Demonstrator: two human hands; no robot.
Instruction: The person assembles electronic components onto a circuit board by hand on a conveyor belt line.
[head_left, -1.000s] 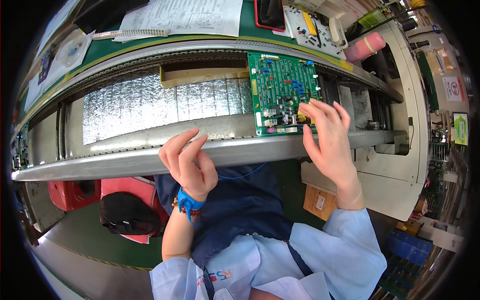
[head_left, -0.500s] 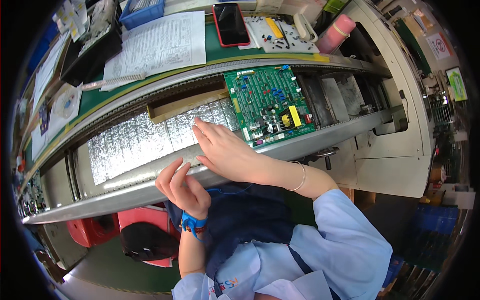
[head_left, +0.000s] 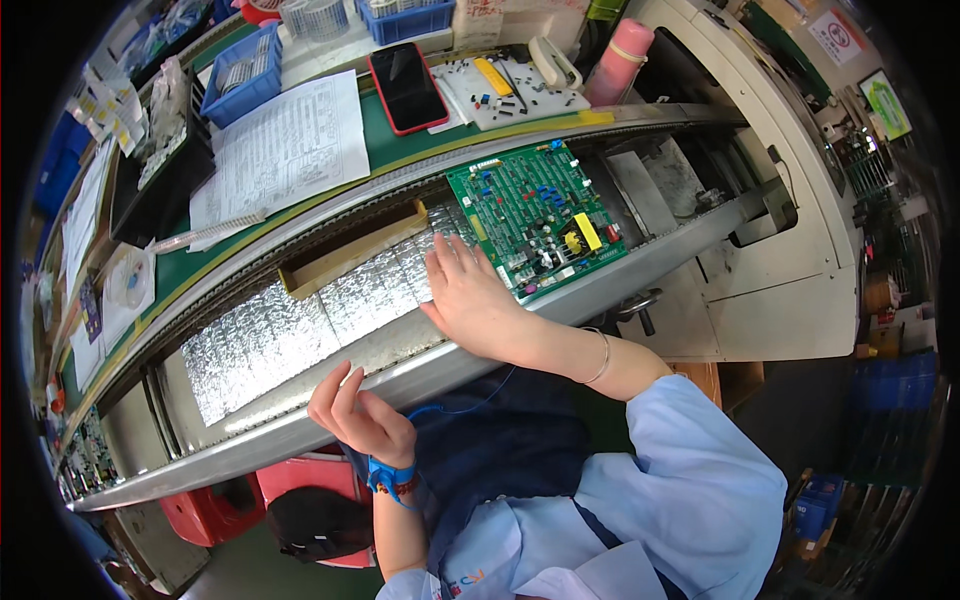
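Observation:
A green circuit board point(head_left: 530, 185), crowded with components and a yellow-wrapped transformer point(head_left: 587, 231), lies across the two rails of a conveyor. My right hand point(head_left: 475, 295) is at its left edge, palm down with fingers stretched out and holding nothing. Its fingers appear to touch or nearly touch that edge; the exact contact cannot be made out. Over the near metal rail point(head_left: 440, 368), further left, my left hand point(head_left: 362, 415) hovers with fingers loosely bent and apart, nothing in it. A blue wrist strap point(head_left: 383, 474) with a cord circles the left wrist.
Silver foil sheeting point(head_left: 265, 345) and a shallow tan tray point(head_left: 355, 250) lie between the rails. Beyond stand a phone point(head_left: 408, 88), printed sheets point(head_left: 285, 150), a white board with small parts point(head_left: 530, 108), a pink bottle point(head_left: 620, 62) and blue bins point(head_left: 245, 75). A pale machine point(head_left: 780, 300) borders the right.
My right hand has moved right, from over the foil to the circuit board's left edge. My left hand stays near the rail, fingers still bent. The whole view has tilted somewhat.

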